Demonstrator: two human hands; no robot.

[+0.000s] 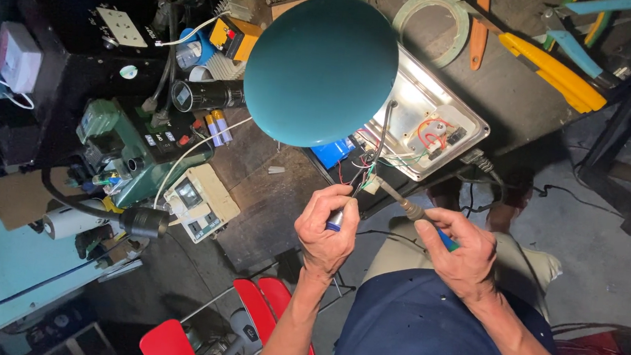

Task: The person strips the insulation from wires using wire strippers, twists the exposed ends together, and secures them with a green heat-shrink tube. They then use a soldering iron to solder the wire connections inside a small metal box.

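Clutter of meters (199,201) and sockets (122,26) at far left, untouched. Left hand (326,228) closed around small blue-tipped tool (335,219), fingertips pinching loose wires (365,176). Green lamp shade (321,68) directly above, hiding part of open metal housing (441,128). Right hand (457,251) clenched on soldering iron (404,207), long axis slanting up-left, tip toward wires; left hand nearer to them. Yellow pliers (553,69) far right, well apart.

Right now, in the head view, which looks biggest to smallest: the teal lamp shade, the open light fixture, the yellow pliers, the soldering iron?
1. Lamp shade, though it sits nearest the camera, which inflates it.
2. Light fixture, partly hidden by the shade.
3. Yellow pliers.
4. Soldering iron, mostly hidden in the right hand.
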